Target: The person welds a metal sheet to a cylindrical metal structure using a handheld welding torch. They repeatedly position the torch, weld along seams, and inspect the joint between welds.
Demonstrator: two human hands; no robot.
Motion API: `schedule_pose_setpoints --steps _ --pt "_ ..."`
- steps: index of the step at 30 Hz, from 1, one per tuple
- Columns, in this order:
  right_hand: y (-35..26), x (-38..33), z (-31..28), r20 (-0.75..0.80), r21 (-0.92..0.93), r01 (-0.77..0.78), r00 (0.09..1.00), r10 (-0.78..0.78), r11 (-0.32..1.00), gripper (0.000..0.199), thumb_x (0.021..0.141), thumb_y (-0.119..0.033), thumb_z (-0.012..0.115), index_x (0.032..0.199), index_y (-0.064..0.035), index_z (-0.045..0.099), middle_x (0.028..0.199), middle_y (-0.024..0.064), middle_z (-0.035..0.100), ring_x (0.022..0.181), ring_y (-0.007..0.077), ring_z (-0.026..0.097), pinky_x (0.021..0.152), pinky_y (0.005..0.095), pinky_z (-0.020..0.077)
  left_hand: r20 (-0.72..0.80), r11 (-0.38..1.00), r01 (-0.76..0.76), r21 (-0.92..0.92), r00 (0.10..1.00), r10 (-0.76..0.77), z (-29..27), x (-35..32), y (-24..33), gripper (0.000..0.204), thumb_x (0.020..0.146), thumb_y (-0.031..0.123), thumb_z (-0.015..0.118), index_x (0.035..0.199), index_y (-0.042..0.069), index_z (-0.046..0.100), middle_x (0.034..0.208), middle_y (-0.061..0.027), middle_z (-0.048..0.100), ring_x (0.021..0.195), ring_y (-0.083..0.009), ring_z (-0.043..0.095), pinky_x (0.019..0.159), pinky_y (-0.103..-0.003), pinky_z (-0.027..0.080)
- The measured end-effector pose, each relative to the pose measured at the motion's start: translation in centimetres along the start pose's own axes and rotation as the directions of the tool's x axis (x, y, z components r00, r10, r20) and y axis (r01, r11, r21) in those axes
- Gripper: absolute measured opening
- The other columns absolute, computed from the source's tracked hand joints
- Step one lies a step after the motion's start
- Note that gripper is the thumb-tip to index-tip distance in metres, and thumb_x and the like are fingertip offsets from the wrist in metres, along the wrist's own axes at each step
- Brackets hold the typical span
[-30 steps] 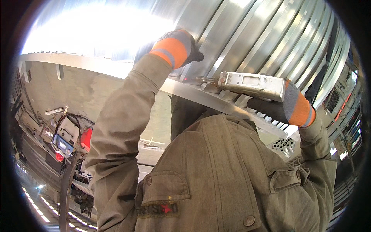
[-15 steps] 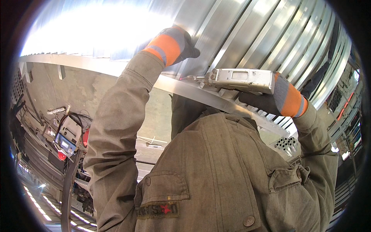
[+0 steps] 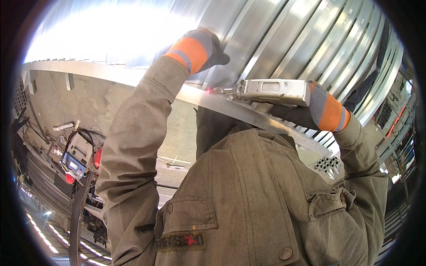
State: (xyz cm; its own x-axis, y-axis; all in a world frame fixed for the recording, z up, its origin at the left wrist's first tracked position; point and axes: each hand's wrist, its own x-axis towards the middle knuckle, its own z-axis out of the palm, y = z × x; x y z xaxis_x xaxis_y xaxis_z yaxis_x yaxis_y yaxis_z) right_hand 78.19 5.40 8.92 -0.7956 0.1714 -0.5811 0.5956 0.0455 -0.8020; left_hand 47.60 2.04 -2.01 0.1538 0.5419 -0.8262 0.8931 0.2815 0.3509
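Observation:
My right hand (image 3: pixel 319 108), in a grey, orange and black glove, is wrapped round a silver handheld laser welding gun (image 3: pixel 273 91). The gun's narrow nozzle points left, and a red light spot glows at its tip. That tip is at the joint between a flat metal rail (image 3: pixel 235 109) and the ends of long metal slats (image 3: pixel 275 44). My left hand (image 3: pixel 197 49), in a matching glove, lies against the slats just beyond the nozzle. Its fingers look curled, with the thumb side toward the right; what they grip, if anything, is hidden.
A pale machine with a small screen (image 3: pixel 75 162) and dark cables stands at the lower left. Bundled round tubes (image 3: pixel 327 166) lie below the rail, near my right forearm. Strong glare whitens the slats at the upper left. Racks of material line the right edge.
My right hand and the welding gun have shifted slightly left. The red spot at the nozzle looks brighter. My left hand stays almost where it was.

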Motion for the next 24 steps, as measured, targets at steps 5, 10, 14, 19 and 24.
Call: schedule_pose_setpoints --steps 5,10,14,19,24 --pt "0.5 0.0 0.2 0.006 0.034 -0.019 1.0 0.018 0.999 0.038 0.099 -0.011 0.078 0.136 -0.0035 0.07 0.121 0.0145 0.078 0.105 0.0184 0.075 0.095 0.034 0.0607 0.007 1.0 -0.002 0.007 1.0 0.002 -0.1 -0.1 0.1 0.055 0.09 0.056 0.079 0.109 0.005 0.083 0.093 -0.0123 0.079 0.083 -0.0279 0.074 0.078 -0.042 0.061" --pt "0.3 0.1 0.1 0.093 -0.104 -0.11 0.988 0.12 0.988 0.043 0.098 -0.01 0.078 0.139 -0.0033 0.067 0.128 0.0148 0.075 0.113 0.0187 0.073 0.101 0.0351 0.0586 0.069 0.998 0.066 0.015 0.995 -0.067 -0.4 -0.1 0.5 0.05 0.093 0.056 0.075 0.11 0.009 0.083 0.1 -0.0114 0.08 0.093 -0.0313 0.075 0.087 -0.046 0.06" --pt "0.8 -0.2 0.1 0.073 -0.103 -0.112 0.99 0.12 0.988 0.041 0.098 -0.021 0.078 0.134 -0.0051 0.07 0.12 0.0136 0.077 0.105 0.0211 0.074 0.095 0.0354 0.0589 0.04 1.0 0.014 -0.002 0.999 -0.014 -0.6 -0.3 0.3 0.053 0.092 0.055 0.075 0.109 0.005 0.083 0.094 -0.0137 0.079 0.084 -0.0304 0.075 0.079 -0.043 0.062" --pt "1.6 -0.4 0.8 -0.114 0.041 0.011 0.993 -0.006 0.999 0.042 0.096 -0.035 0.079 0.127 -0.0073 0.073 0.11 0.012 0.078 0.095 0.0241 0.076 0.088 0.0356 0.0593 -0.003 0.992 -0.073 0.099 0.997 0.073 -0.4 -0.4 -0.2 0.052 0.094 0.052 0.064 0.102 0.004 0.082 0.09 -0.0157 0.078 0.082 -0.0325 0.075 0.077 -0.045 0.061" --pt "0.5 -0.6 -0.5 0.037 -0.119 -0.095 0.994 0.1 0.988 0.041 0.098 -0.022 0.077 0.134 -0.0037 0.069 0.121 0.0131 0.075 0.107 0.0223 0.072 0.096 0.0359 0.0574 -0.014 1.0 -0.001 -0.015 1.0 0.001 0.0 -0.3 -0.5 0.051 0.094 0.051 0.064 0.099 0.004 0.081 0.089 -0.0142 0.078 0.082 -0.0315 0.075 0.076 -0.047 0.059"
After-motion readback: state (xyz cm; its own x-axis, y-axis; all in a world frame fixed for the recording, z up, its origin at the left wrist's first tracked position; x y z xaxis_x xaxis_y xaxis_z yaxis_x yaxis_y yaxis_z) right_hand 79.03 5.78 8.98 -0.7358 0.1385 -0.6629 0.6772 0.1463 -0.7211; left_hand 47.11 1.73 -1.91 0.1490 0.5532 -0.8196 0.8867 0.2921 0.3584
